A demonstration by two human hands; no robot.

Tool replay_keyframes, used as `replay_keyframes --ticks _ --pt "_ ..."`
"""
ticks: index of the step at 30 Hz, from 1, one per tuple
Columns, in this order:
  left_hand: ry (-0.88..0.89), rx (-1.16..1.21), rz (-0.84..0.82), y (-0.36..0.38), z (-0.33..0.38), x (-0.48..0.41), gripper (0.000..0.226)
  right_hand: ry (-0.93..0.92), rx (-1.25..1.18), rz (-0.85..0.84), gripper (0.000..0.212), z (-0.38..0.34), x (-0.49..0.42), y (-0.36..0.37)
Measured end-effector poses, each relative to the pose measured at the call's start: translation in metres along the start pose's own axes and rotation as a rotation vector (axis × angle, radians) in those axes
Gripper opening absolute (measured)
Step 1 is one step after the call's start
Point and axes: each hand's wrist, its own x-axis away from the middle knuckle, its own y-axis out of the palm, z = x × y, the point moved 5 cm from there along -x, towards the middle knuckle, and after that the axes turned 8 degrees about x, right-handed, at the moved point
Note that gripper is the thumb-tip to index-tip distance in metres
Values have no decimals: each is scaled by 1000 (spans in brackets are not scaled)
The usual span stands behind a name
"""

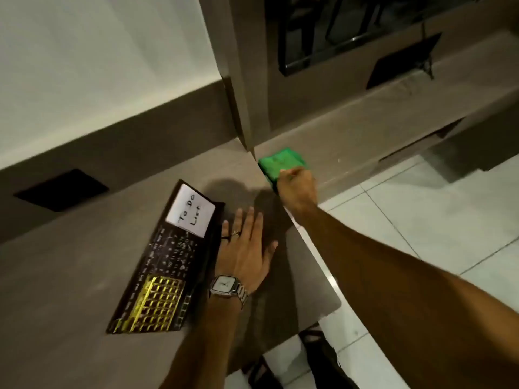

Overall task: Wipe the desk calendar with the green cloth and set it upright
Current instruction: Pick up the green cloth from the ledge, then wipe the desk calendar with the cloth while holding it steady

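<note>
Closest to me, the person's left hand (247, 248) lies flat on the grey-brown desk top (70, 290), palm down, fingers stretched out and slightly spread, gripping nothing; a square-faced silver metal wristwatch (226, 284) sits on that wrist and there are rings on two of the fingers. Just beside that hand, touching or nearly touching its little-finger side, the dark desk calendar (165, 265) lies flat on the desk, not upright, with a yellow date grid at its near end and a white paper note (191, 210) reading "To Do List" at its far end. Further out, the right arm reaches across the desk corner to the folded green cloth (278, 162), which rests on a lower grey-brown ledge (365, 130) by the foot of a vertical panel. The right hand (296, 189) is closed over the cloth's near edge, fingers curled down onto it; the blur hides how firm the grip is. Pale floor tiles (421, 214) show to the right. The cloth sits well apart from the calendar.
</note>
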Motion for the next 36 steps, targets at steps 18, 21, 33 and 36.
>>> replay_keyframes --ticks 18,21,33,36 --pt "40 31 12 43 -23 -2 87 311 -589 -94 32 30 -58 37" --pt "28 34 -33 43 -23 -1 86 154 -537 -132 44 21 -28 23" --pt "82 7 206 -119 -47 74 78 -458 -267 -187 48 -24 126 0" --pt "-83 33 202 -139 -88 112 93 -678 -188 -249 76 -31 168 16"
